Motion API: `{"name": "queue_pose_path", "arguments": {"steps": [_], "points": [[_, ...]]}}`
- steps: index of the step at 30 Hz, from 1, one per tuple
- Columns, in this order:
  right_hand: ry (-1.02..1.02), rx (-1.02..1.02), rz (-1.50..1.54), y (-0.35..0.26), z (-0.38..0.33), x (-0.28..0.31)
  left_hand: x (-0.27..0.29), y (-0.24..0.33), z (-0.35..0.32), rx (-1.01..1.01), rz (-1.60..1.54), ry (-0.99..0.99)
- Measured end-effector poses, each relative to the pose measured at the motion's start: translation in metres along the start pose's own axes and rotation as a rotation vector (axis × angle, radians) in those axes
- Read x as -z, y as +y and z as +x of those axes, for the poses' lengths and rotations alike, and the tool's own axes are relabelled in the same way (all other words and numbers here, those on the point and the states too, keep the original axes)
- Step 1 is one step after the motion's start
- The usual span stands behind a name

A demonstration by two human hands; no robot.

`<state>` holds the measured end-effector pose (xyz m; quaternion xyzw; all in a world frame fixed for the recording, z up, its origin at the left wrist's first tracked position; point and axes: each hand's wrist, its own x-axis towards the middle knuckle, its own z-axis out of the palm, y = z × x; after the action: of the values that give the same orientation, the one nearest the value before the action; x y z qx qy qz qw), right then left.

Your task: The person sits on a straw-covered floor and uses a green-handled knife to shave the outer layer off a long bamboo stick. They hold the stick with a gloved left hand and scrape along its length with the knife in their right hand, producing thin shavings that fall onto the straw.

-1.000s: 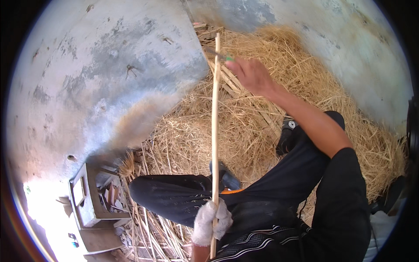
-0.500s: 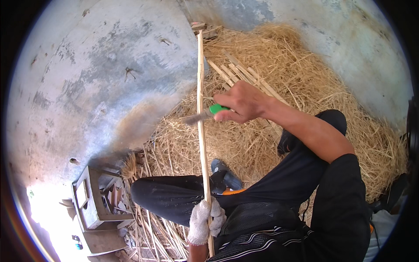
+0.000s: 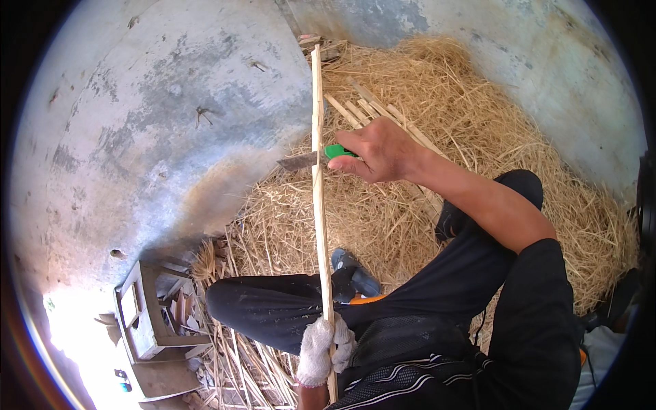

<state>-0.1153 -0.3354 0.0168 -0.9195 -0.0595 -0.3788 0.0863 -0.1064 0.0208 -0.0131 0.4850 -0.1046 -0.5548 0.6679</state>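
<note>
My left hand point(image 3: 321, 350), in a white cloth glove, grips the near end of a long thin bamboo strip point(image 3: 318, 191) that points away from me over my lap. My right hand point(image 3: 379, 150) is bare and closed on the green handle of a knife point(image 3: 316, 158). The knife's grey blade lies across the strip about halfway up and touches it. My legs in dark trousers are folded beneath the strip.
A big heap of straw-like shavings point(image 3: 478, 130) covers the ground ahead and to the right, with several cut strips point(image 3: 355, 109) lying on it. Bare concrete floor point(image 3: 157, 123) spreads to the left. A small wooden stool point(image 3: 143, 314) stands at the lower left.
My right hand has drawn the knife down the strip toward me, from near its far tip to about its middle. The strip has swung slightly left. The gloved hand has kept its grip.
</note>
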Motion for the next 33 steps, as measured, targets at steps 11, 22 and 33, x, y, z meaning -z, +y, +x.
{"name": "queue_pose_path", "arguments": {"steps": [11, 22, 33], "points": [[0.353, -1.062, -0.090, 0.139, -0.026, 0.064, 0.007, -0.002, 0.003, -0.011, 0.005, 0.064], [-0.229, 0.126, 0.417, -0.076, -0.019, -0.003, 0.008, 0.024, 0.038, 0.058, -0.570, -0.410], [-0.159, 0.024, 0.246, -0.080, -0.022, -0.021, -0.005, 0.031, 0.034, 0.026, -0.608, -0.356]]}}
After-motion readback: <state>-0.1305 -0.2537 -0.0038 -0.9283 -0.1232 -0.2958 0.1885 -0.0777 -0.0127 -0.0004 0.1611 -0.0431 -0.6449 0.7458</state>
